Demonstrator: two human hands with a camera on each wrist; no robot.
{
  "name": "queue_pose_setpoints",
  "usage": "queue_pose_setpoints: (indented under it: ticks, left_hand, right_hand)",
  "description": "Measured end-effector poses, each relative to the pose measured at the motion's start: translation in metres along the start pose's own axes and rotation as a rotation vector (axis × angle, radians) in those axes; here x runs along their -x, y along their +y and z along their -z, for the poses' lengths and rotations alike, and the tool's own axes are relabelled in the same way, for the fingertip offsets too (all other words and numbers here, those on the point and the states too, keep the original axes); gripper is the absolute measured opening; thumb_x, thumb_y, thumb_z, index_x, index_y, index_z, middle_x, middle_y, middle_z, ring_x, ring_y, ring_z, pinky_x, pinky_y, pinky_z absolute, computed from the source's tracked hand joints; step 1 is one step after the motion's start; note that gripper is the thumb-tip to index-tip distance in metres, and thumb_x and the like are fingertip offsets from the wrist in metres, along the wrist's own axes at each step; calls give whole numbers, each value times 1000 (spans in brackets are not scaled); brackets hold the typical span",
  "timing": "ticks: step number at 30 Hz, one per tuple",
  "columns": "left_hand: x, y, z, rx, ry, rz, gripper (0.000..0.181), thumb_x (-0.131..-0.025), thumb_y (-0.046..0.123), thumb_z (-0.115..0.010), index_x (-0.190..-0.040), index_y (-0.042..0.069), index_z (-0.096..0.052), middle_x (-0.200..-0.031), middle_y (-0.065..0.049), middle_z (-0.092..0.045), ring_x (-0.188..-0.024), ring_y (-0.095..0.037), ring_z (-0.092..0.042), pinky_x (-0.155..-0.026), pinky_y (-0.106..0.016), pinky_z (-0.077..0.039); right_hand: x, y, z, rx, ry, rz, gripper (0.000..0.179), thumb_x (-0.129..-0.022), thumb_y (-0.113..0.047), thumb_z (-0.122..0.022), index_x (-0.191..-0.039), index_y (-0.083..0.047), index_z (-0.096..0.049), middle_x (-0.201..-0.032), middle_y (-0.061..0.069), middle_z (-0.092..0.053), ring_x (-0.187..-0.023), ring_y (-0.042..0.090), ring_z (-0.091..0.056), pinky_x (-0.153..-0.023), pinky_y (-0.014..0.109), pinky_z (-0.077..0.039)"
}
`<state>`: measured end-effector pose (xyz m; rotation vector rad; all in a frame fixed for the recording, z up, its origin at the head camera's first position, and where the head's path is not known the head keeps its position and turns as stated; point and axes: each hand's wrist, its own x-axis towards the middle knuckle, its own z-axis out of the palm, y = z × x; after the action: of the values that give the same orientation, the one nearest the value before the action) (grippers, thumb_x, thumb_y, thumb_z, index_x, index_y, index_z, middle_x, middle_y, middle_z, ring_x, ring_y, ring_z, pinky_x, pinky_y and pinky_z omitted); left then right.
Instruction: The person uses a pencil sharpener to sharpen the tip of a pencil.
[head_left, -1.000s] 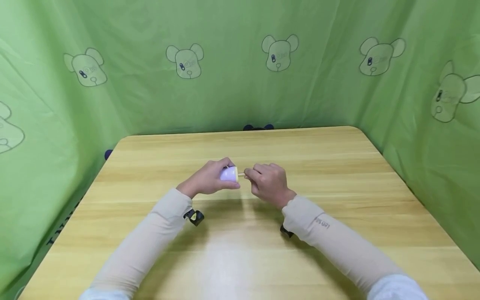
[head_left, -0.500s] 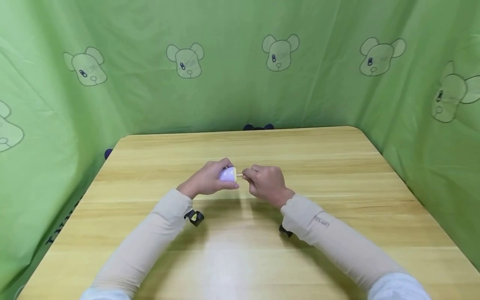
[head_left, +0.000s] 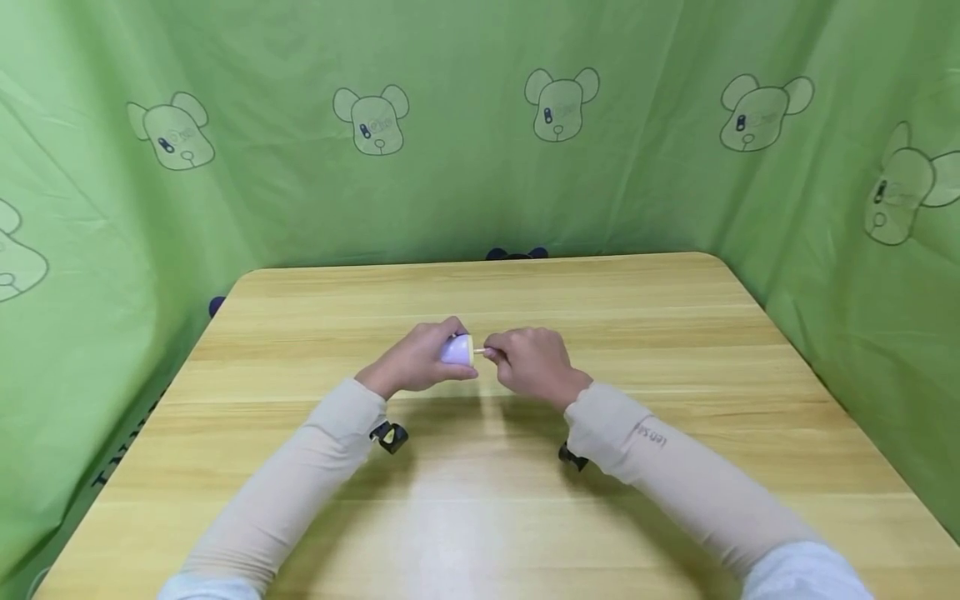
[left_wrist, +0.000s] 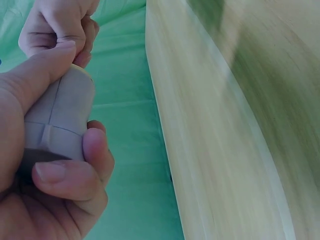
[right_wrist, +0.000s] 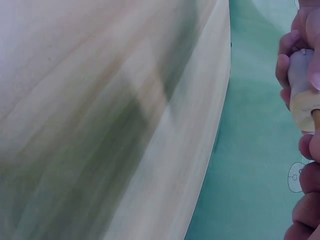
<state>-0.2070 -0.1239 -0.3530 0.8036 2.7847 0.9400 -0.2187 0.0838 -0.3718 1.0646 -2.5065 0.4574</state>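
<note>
Above the middle of the table, my left hand [head_left: 416, 358] grips a small lavender pencil sharpener [head_left: 455, 350] lying on its side, its pale yellow end facing right. The left wrist view shows thumb and fingers curled round the sharpener [left_wrist: 62, 105], which has a seamed body and a dark base. A thin wooden pencil [head_left: 480, 351] enters the yellow end. My right hand [head_left: 534, 362] pinches the pencil close to that end, fingers curled. In the right wrist view the pencil [right_wrist: 316, 119] sits in the hole; its tip is hidden inside, and most of its length is covered by my hand.
A light wood-grain table [head_left: 480, 500] spreads beneath both hands. Green curtains [head_left: 465, 200] printed with bear heads enclose its back and sides. Dark wrist camera mounts [head_left: 389, 436] hang below the sleeves.
My right hand has shifted slightly left toward the sharpener and turned at the wrist, still pinching the pencil. The left hand with the sharpener has barely moved.
</note>
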Motion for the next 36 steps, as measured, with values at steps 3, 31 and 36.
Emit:
queue_pose_setpoints:
  ticks: [3, 31, 36]
  left_hand:
    - [0, 0, -1, -20, 7, -15, 48, -84, 28, -77, -116, 2, -53, -88, -6, -58, -74, -18, -57, -61, -26, -50]
    - [-4, 0, 4, -31, -34, 8, 49, -85, 28, -77, -119, 2, -52, -95, -8, -60, -79, -19, -58, -64, -27, -51]
    - [-3, 0, 6, 6, -34, 32, 50, -85, 30, -76, -120, 3, -52, -94, -9, -60, -77, -20, -59, -62, -28, -51]
  right_hand:
    - [-2, -1, 5, -36, -83, -36, 23, -94, -16, -61, -72, -14, -64, -50, -7, -40, -43, 7, -29, -39, 23, -22]
    - [6, 6, -3, 15, 54, 34, 21, -87, -28, -74, -98, -10, -70, -84, 2, -65, -69, 18, -62, -58, 37, -45]
    - [8, 9, -9, 108, 242, 106, 17, -83, -25, -78, -89, -11, -71, -78, 1, -66, -65, 20, -62, -58, 37, -40]
